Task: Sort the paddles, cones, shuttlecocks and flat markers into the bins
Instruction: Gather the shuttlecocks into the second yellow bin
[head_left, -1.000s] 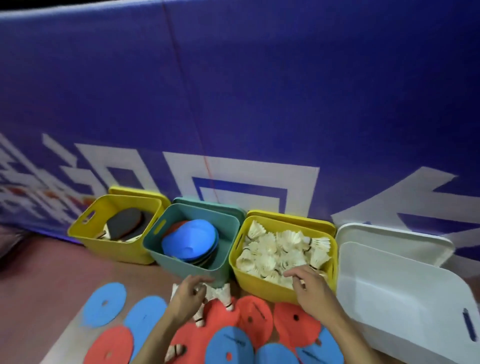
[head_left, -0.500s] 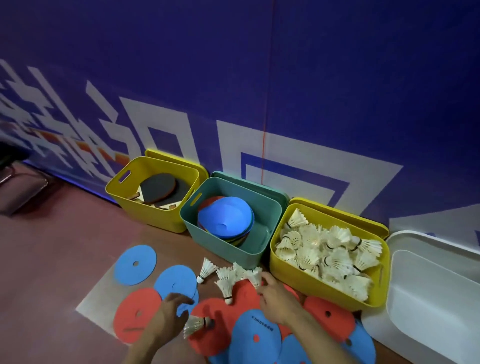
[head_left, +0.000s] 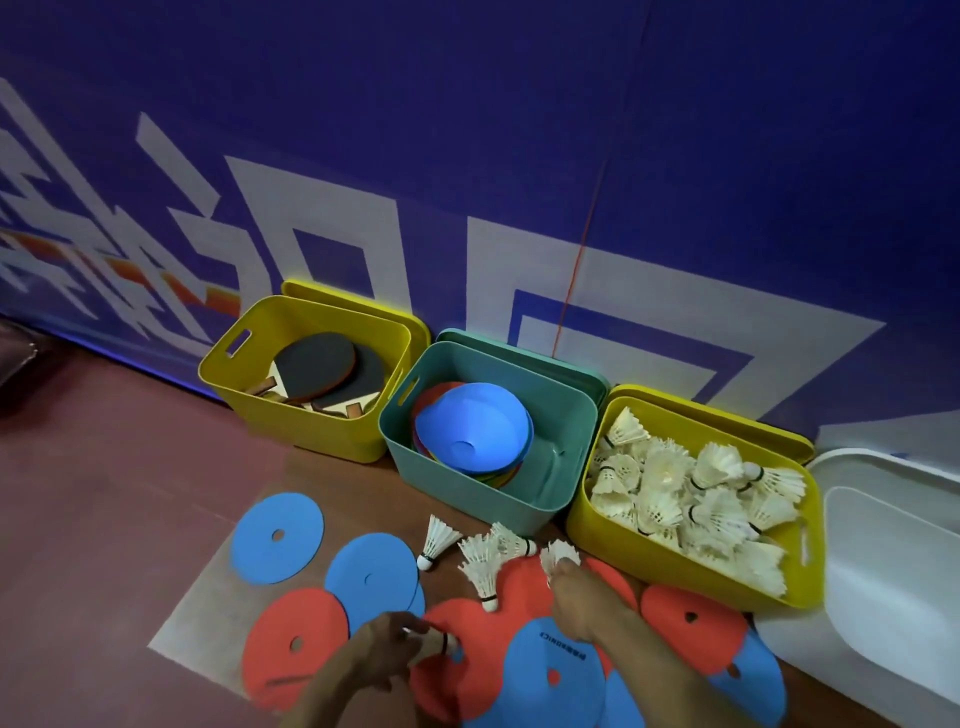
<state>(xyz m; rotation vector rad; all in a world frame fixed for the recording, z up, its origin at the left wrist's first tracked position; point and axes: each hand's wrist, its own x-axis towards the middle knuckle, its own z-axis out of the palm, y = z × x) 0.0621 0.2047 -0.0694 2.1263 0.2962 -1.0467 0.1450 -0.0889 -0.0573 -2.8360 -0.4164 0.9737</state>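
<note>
We find paddles (head_left: 317, 371) in the left yellow bin (head_left: 311, 431), cones (head_left: 472, 428) in the teal bin (head_left: 467, 488) and shuttlecocks (head_left: 691, 488) in the right yellow bin (head_left: 675, 566). Flat markers (head_left: 278, 538) and three loose shuttlecocks (head_left: 480, 564) lie on the floor. The left hand (head_left: 387, 652) has its grip closed on a shuttlecock (head_left: 441, 643); the right hand (head_left: 582, 597) pinches another shuttlecock (head_left: 557, 555).

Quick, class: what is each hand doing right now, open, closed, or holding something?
Left hand: grip closed on a shuttlecock above the flat markers.
Right hand: grip closed on another shuttlecock, by the yellow bin.
</note>
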